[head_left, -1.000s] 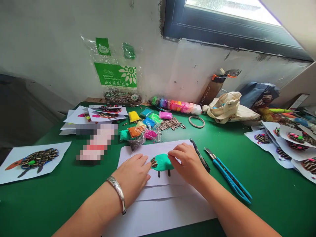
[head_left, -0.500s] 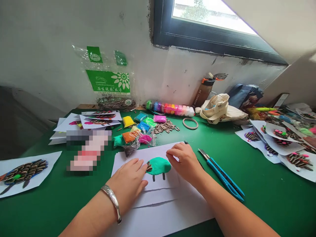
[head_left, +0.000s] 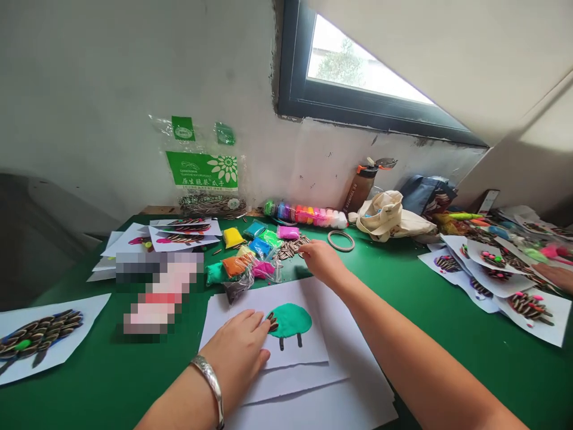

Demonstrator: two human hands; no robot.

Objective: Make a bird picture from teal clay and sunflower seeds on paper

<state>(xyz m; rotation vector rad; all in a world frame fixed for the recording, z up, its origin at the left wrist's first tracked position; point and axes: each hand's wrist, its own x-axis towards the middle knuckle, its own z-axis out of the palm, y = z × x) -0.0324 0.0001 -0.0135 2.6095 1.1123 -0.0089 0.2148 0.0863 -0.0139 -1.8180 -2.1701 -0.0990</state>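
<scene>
My left hand [head_left: 242, 340], a silver bracelet on its wrist, lies flat with fingers out on a white paper sheet [head_left: 308, 355]. Its fingertips touch the left end of a green clay oval [head_left: 290, 319], where a few sunflower seeds [head_left: 273, 323] are stuck. Two short dark strips [head_left: 299, 340] stand as legs below the oval. My right hand [head_left: 324, 263] reaches beyond the paper to the near right edge of a pile of sunflower seeds [head_left: 289, 248]. Its fingers are pinched together; whether a seed sits between them is too small to tell.
Clay packets [head_left: 235, 265] lie left of the seeds, a tape roll [head_left: 341, 240] to their right. A seed bag [head_left: 203, 179] leans on the wall. Finished seed pictures [head_left: 532, 307] are stacked at right, others [head_left: 42, 334] at left. Another person's hand [head_left: 557, 276] shows at the right edge.
My right hand has moved from beside the clay oval forward to the seed pile, its forearm now covering the blue utility knife. My left hand stays on the paper. Another person's hand has appeared at right.
</scene>
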